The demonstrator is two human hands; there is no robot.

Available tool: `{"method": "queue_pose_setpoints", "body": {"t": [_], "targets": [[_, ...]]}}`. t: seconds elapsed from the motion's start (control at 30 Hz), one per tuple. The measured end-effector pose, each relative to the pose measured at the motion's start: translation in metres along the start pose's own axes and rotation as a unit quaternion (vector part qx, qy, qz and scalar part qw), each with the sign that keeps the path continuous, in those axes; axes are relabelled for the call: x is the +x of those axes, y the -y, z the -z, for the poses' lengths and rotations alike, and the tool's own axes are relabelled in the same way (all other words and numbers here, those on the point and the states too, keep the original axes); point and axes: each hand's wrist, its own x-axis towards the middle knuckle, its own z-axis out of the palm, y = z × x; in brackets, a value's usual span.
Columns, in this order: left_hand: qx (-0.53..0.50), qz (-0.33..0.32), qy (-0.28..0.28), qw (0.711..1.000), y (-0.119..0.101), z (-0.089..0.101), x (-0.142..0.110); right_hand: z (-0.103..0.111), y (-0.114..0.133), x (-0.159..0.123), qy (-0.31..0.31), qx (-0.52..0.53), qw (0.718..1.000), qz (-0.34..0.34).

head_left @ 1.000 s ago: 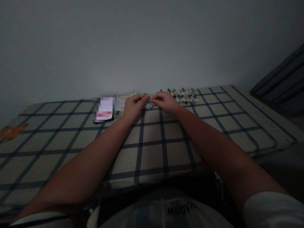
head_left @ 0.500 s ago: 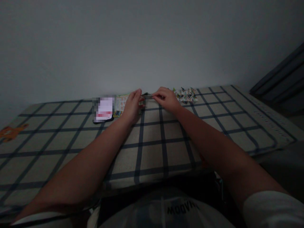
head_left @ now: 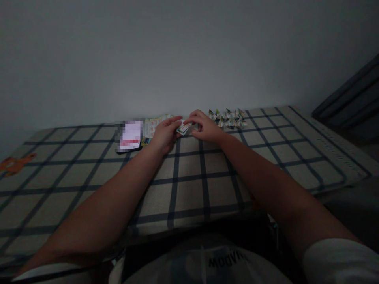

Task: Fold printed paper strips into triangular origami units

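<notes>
Left hand (head_left: 164,135): clamping printed paper (head_left: 182,129) | Right hand (head_left: 208,128): touching paper, thumb and index standing apart | Technique: light, even pressure probably limiting slip

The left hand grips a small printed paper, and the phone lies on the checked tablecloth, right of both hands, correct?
No, wrong side: in the head view, the phone lies on the checked tablecloth, left of both the right hand and the left hand, which does grip the small printed paper.

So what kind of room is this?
Probably a room at home: a cream-and-navy checked cloth covers the table, against a plain grey wall, with dark pleated fabric, perhaps a curtain, at right.
</notes>
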Motion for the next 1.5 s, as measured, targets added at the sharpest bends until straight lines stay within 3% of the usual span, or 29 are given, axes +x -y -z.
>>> {"method": "queue_pose_setpoints", "body": {"t": [0.33,0.5,0.8,1.0,1.1,1.23,1.5], "targets": [[0.053,-0.008,0.001,0.999,0.002,0.0,-0.002,-0.005,-0.01,0.003,-0.025,0.02,0.999,0.012],[0.035,-0.021,0.038,0.998,0.001,-0.001,-0.005,-0.004,-0.014,0.005,-0.049,0.026,0.998,-0.01],[0.127,-0.139,0.095,0.977,0.007,0.005,-0.005,-0.001,-0.012,0.01,-0.09,0.085,0.989,-0.082],[0.11,-0.171,0.117,0.972,0.011,0.006,0.0,-0.001,-0.006,0.009,-0.079,0.115,0.985,-0.098],[0.087,-0.161,0.109,0.977,0.01,0.003,-0.001,-0.002,-0.008,0.009,-0.115,0.105,0.985,-0.073],[0.028,-0.111,0.052,0.992,0.008,0.0,0.0,-0.002,-0.012,0.009,-0.163,0.067,0.983,-0.048],[0.015,-0.06,0.03,0.998,0.0,-0.001,-0.003,0.0,-0.008,0.004,-0.12,0.042,0.992,-0.025]]}}
